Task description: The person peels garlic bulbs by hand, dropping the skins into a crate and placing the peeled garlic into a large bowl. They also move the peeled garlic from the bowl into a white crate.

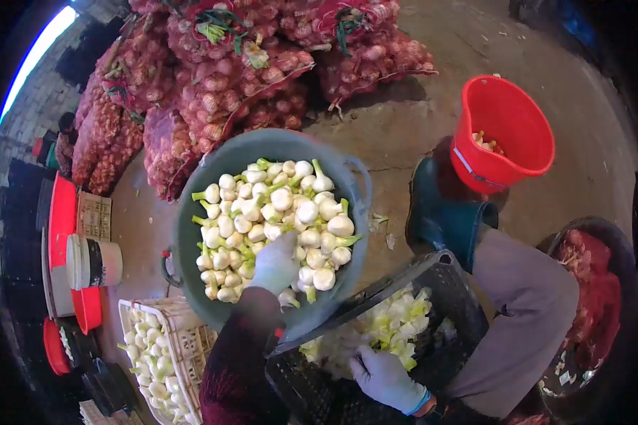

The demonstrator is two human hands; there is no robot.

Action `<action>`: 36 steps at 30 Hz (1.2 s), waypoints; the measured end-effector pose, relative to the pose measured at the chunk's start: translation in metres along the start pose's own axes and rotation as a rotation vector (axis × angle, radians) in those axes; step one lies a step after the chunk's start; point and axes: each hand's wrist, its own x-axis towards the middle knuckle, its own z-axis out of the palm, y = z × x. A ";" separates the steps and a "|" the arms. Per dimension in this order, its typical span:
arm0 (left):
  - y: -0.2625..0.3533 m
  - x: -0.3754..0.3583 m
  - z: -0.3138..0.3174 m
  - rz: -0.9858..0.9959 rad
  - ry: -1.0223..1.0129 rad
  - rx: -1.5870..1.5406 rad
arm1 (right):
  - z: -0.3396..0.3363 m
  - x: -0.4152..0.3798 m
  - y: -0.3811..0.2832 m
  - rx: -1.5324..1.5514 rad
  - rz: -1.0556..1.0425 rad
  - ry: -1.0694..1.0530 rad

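From my head camera I look down at a big grey tub (191, 212) full of white onions (276, 212) with little green stalks. I use this tub as my marker for where things are.

My left hand (275, 263) wears a pale glove and reaches into the near side of the tub. It rests on the onion pile with the fingers curled down. I cannot tell if it is gripping an onion or just touching them.

My right hand (384, 377) wears a blue-grey glove. It is near me, to the right of the tub, inside a black crate (446, 283). The fingers are bent around the pale green and white trimmings (393, 322) in the crate, but I cannot tell if they are closed on any piece.

A red bucket (507, 131) stands to the right of the tub, beyond a green boot (439, 216). Red net sacks of onions (220, 78) are piled behind the tub. A white basket (191, 347) with more white onions sits just left of the tub, close to me.
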 end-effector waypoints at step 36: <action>0.146 -0.302 -0.001 -0.506 0.480 -1.896 | -0.001 -0.033 -0.021 0.012 -0.360 -0.178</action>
